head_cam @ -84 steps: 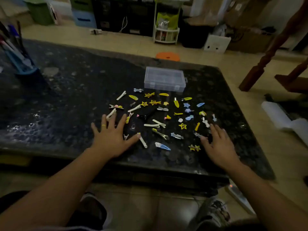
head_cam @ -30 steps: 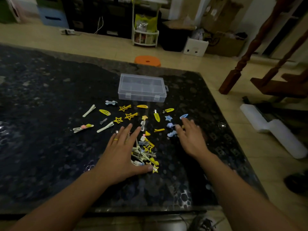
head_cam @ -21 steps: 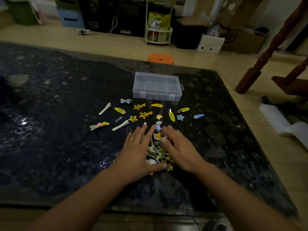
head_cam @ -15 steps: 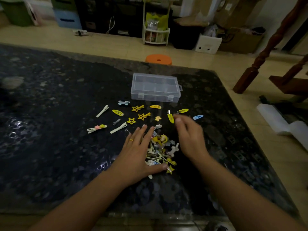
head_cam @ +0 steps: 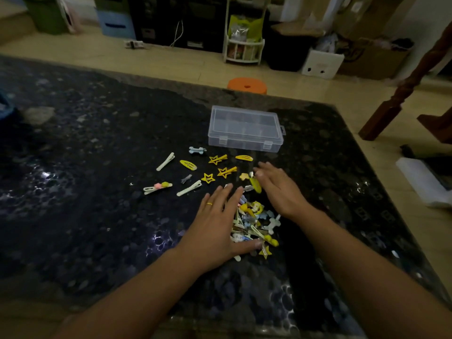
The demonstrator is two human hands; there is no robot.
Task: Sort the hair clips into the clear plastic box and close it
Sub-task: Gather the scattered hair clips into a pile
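Two bare forearms reach in from the bottom of the frame onto a dark, speckled stone table [head_cam: 102, 182]. The left hand [head_cam: 215, 231], with a gold ring [head_cam: 209, 204] on one finger, lies flat with fingers straight and spread, its thumb stretched out to the right along the near edge of a heap of hair clips [head_cam: 254, 226]. The right hand [head_cam: 278, 189], just right of center, also has its fingers extended and holds nothing; its fingertips sit beside a yellow oval clip [head_cam: 255, 186]. The two hands are a little apart, flanking the heap between them. Above and to the left of the hands, more clips lie scattered singly: yellow star clips [head_cam: 226, 171], a long white clip [head_cam: 165, 161], a pale blue bone-shaped clip [head_cam: 197, 150] and a white clip with pink and yellow beads [head_cam: 157, 187]. Beyond these, just above center, stands the clear plastic box [head_cam: 244, 128], lid down, two latches on its near side, compartments faintly visible through the lid. The left half of the table is bare dark surface with bright reflections. The table's far edge runs diagonally across the upper frame, its right edge slants down toward the lower right corner, and its near edge crosses the bottom. Past the far edge an orange round stool [head_cam: 247, 85] sits on a tiled floor. A dark wooden post [head_cam: 401, 94] rises at the upper right. No writing is legible anywhere.
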